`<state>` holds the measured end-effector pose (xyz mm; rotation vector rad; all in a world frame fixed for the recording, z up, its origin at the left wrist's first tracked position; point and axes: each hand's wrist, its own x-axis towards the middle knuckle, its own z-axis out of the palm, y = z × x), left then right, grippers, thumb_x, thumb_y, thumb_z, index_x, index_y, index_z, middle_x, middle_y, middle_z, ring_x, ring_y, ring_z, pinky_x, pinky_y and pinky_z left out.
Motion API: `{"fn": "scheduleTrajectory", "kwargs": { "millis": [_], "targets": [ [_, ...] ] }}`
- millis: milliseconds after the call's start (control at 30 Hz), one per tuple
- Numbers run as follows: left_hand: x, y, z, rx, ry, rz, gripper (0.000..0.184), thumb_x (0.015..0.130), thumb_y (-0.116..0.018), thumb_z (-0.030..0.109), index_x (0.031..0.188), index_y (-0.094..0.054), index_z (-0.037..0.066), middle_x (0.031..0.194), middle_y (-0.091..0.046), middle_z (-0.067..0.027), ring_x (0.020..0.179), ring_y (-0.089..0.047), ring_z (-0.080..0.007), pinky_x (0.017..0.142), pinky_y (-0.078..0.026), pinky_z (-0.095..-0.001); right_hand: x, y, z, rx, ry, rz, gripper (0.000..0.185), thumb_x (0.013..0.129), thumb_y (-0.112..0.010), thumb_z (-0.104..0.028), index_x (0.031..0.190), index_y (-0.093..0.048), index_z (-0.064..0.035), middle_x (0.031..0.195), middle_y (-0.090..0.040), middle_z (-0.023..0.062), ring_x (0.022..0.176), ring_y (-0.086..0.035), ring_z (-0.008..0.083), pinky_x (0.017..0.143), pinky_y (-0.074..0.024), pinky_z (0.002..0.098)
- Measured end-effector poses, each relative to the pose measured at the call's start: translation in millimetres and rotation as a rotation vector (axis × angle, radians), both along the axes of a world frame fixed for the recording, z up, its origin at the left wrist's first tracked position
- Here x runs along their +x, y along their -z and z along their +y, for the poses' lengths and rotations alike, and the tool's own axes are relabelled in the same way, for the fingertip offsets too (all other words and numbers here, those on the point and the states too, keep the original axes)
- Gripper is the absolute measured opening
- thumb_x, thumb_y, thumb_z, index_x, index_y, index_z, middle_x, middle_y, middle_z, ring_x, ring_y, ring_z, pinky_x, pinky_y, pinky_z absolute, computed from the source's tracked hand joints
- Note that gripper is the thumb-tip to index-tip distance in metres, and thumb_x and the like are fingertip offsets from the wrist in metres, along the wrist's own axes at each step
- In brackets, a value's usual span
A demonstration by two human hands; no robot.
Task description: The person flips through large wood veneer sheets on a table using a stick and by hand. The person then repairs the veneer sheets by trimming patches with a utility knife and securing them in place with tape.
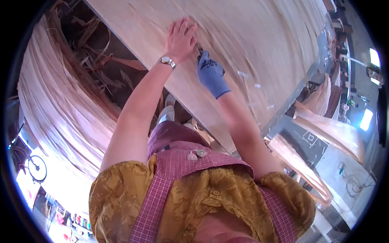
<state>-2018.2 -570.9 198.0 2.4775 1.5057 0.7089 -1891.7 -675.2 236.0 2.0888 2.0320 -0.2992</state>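
A large pale wood veneer sheet [259, 44] lies across the work surface, with wavy splits or creases along its grain. My left hand [180, 39], bare with a watch [167, 61] at the wrist, presses flat on the sheet with its fingers stretched out. Just beside it, my right hand [211, 77] wears a blue glove and is closed around a thin, dark, knife-like tool [199, 48]. The tool's tip points toward my left fingers at the sheet; its handle is mostly hidden in the glove. Small white tape pieces [243, 74] sit on the veneer to the right.
A tall, curved stack of veneer sheets [60, 109] stands to the left. Torn veneer scraps [117, 60] litter the floor between it and the work surface. Curved veneer pieces [332, 131] lie at the right, and a bicycle [37, 168] stands far left.
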Motion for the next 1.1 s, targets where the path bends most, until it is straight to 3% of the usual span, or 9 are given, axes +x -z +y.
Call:
{"fn": "scheduleTrajectory", "kwargs": {
  "millis": [67, 300, 400, 533, 633, 700, 833, 967, 1100],
  "targets": [
    [3, 6, -4, 0.023, -0.002, -0.038, 0.056, 0.088, -0.056, 0.035, 0.14, -0.043, 0.019, 0.149, -0.035, -0.0111, 0.14, -0.027, -0.0299, 0.116, -0.016, -0.0493, 9, 11, -17, 0.118, -0.139, -0.043, 0.031, 0.098, -0.04, -0.028, 0.11, -0.047, -0.0001, 0.067, -0.066, 0.0203, 0.057, -0.066, 0.034, 0.046, -0.0495, 0.0492],
    [5, 9, -3, 0.037, -0.004, 0.095, 0.061, 0.091, -0.05, 0.045, 0.143, -0.038, 0.015, 0.152, -0.029, -0.0113, 0.142, -0.023, -0.029, 0.116, -0.011, -0.0524, 24, -4, -132, -0.116, 0.035, 0.04, 0.028, 0.097, -0.043, -0.024, 0.112, -0.047, -0.0012, 0.064, -0.065, 0.0169, 0.052, -0.066, 0.03, 0.043, -0.0492, 0.0457],
    [13, -13, -23, 0.202, -0.085, 0.074, 0.055, 0.092, -0.052, 0.036, 0.141, -0.041, 0.014, 0.148, -0.038, -0.0094, 0.138, -0.032, -0.0271, 0.114, -0.021, -0.0492, 28, -7, -138, -0.076, -0.002, 0.094, 0.028, 0.096, -0.043, -0.024, 0.112, -0.047, -0.0019, 0.066, -0.066, 0.0154, 0.055, -0.066, 0.0301, 0.044, -0.0492, 0.047],
    [56, -5, -93, -0.042, 0.159, -0.352, 0.041, 0.091, -0.056, 0.021, 0.131, -0.052, 0.011, 0.132, -0.054, -0.0081, 0.122, -0.049, -0.0283, 0.102, -0.04, -0.0407, 29, 4, -144, 0.088, -0.011, 0.161, 0.026, 0.095, -0.043, -0.023, 0.112, -0.046, -0.0028, 0.07, -0.067, 0.0121, 0.058, -0.068, 0.0297, 0.043, -0.048, 0.0474],
    [62, 34, -103, -0.032, 0.163, -0.268, 0.043, 0.093, -0.055, 0.017, 0.135, -0.047, 0.011, 0.138, -0.048, -0.0073, 0.126, -0.045, -0.0287, 0.105, -0.037, -0.0425, 35, -8, -159, 0.064, -0.02, 0.074, 0.028, 0.094, -0.045, -0.02, 0.115, -0.048, -0.0019, 0.067, -0.066, 0.0093, 0.054, -0.066, 0.0256, 0.04, -0.045, 0.0443],
    [70, 22, -117, 0.02, 0.13, -0.18, 0.043, 0.094, -0.054, 0.023, 0.134, -0.048, 0.011, 0.138, -0.048, -0.0075, 0.129, -0.043, -0.0286, 0.106, -0.034, -0.0435, 45, -7, -174, 0.088, -0.173, -0.107, 0.03, 0.093, -0.046, -0.02, 0.116, -0.05, -0.0008, 0.063, -0.064, 0.008, 0.05, -0.064, 0.0239, 0.038, -0.0427, 0.0424],
    [75, 24, -118, 0.117, 0.085, -0.044, 0.047, 0.093, -0.055, 0.033, 0.133, -0.049, 0.01, 0.138, -0.047, -0.0082, 0.132, -0.039, -0.0284, 0.108, -0.032, -0.0443, 85, -10, -232, 0.148, -0.118, -0.006, 0.031, 0.096, -0.044, -0.023, 0.112, -0.053, 0.0013, 0.057, -0.06, 0.0082, 0.044, -0.06, 0.0234, 0.036, -0.0366, 0.0422],
    [76, 25, -120, 0.128, 0.067, -0.016, 0.046, 0.095, -0.053, 0.034, 0.135, -0.046, 0.013, 0.139, -0.047, -0.009, 0.132, -0.04, -0.0275, 0.108, -0.032, -0.0441, 134, 23, -290, 0.097, -0.109, 0.269, 0.034, 0.093, -0.045, -0.019, 0.117, -0.053, 0.0032, 0.074, -0.067, 0.016, 0.055, -0.065, 0.0278, 0.051, -0.0483, 0.0463],
    [75, 28, -117, 0.154, 0.086, -0.008, 0.046, 0.095, -0.052, 0.035, 0.136, -0.046, 0.016, 0.14, -0.046, -0.0074, 0.133, -0.038, -0.027, 0.108, -0.031, -0.0445, 167, -18, -306, -0.122, -0.009, 0.198, 0.029, 0.096, -0.043, -0.026, 0.107, -0.055, -0.0023, 0.067, -0.066, 0.0132, 0.054, -0.064, 0.0286, 0.048, -0.0466, 0.0472]
  ]
}}
